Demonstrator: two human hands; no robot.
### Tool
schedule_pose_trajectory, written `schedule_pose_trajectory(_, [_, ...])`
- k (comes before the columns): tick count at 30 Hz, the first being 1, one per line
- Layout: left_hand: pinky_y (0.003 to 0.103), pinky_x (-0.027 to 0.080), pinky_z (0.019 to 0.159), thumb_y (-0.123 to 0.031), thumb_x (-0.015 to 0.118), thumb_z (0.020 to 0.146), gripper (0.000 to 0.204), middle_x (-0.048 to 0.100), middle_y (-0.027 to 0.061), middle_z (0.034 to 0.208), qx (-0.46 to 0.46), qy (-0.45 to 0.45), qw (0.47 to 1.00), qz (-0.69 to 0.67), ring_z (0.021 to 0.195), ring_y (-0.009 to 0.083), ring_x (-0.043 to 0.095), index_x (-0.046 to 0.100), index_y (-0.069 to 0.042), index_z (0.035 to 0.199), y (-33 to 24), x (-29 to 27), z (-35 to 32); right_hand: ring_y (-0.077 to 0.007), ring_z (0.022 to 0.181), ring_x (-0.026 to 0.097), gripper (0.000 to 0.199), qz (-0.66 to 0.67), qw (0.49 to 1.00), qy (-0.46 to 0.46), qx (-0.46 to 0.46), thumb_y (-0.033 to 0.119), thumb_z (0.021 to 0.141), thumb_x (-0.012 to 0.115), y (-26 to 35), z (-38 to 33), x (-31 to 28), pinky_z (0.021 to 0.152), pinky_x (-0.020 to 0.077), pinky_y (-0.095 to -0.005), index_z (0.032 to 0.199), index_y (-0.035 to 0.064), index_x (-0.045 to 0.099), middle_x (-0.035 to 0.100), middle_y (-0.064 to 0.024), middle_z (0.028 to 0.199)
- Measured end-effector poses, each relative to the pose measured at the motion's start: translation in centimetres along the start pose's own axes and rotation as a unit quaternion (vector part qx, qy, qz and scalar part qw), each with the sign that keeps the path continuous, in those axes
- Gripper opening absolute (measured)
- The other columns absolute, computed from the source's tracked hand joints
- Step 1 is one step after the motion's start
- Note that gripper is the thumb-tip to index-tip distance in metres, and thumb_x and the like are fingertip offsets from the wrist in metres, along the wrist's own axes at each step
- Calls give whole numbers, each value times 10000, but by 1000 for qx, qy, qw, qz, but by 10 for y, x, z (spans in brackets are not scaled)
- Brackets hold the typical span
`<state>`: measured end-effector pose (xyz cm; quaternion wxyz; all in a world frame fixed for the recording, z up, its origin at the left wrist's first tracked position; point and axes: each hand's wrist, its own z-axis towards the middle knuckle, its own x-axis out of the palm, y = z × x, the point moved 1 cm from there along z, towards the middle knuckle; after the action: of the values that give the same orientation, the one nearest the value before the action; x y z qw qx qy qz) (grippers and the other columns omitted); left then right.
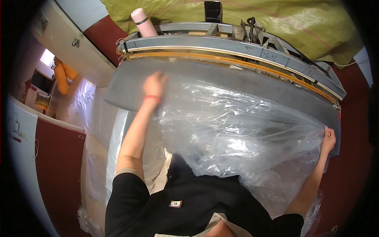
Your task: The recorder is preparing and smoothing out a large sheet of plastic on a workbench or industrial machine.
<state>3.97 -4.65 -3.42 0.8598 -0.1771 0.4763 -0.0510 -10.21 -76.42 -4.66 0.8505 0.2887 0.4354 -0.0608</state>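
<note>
- Pinching the clear plastic film (225, 126) near its right edge, the right hand (330, 139) has a narrow grip; a hard pull could tear it, since creases fan out from those fingers.
- From where I stand, the left hand (155, 85) is a blur over the grey desk (128, 85), near the film's left side. I cannot tell whether its grip holds anything; if not, that side could slip.
- The film lies across the desk's front and droops toward the black shirt (197, 201), so leaning in might snag it.
- A metal fitting (251, 29) juts up behind; film drawn that far could catch.
- The pink bottle (144, 24) by the metal frame (189, 37) might topple if the frame were jolted.
</note>
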Motion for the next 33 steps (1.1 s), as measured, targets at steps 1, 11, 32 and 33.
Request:
schedule_pose_trajectory(1, [365, 452, 609, -251, 610, 736, 186, 617, 97, 741, -1, 3, 999, -32, 696, 284, 588, 608, -70, 784, 5, 2, 1, -183, 586, 486, 307, 33, 999, -7, 3, 333, 799, 573, -3, 2, 2, 593, 406, -304, 764, 27, 563, 566, -90, 662])
schedule_pose_trajectory(11, [256, 341, 484, -92, 425, 776, 91, 439, 18, 594, -171, -110, 826, -526, 546, 97, 411, 451, -30, 713, 11, 11, 60, -69, 639, 464, 183, 424, 883, -136, 148, 214, 845, 536, 22, 67, 55, 583, 393, -225, 903, 44, 573, 533, 3, 759])
schedule_pose_trajectory(32, [249, 394, 413, -74, 462, 795, 75, 467, 33, 601, -265, -183, 821, -471, 474, 112, 449, 392, -64, 822, 24, 57, 103, -84, 598, 473, 113, 371, 899, -185, 139, 74, 759, 563, 73, 106, 114, 567, 411, -218, 827, 33, 483, 521, -15, 699])
schedule_pose_trajectory(33, [254, 402, 419, -55, 436, 788, 79, 469, 37, 608, -265, -176, 828, -462, 476, 124, 456, 385, -65, 847, 21, 55, 104, -90, 610, 487, 123, 390, 883, -186, 182, 61, 754, 550, 75, 104, 109, 568, 416, -223, 850, 33, 478, 526, -23, 712])
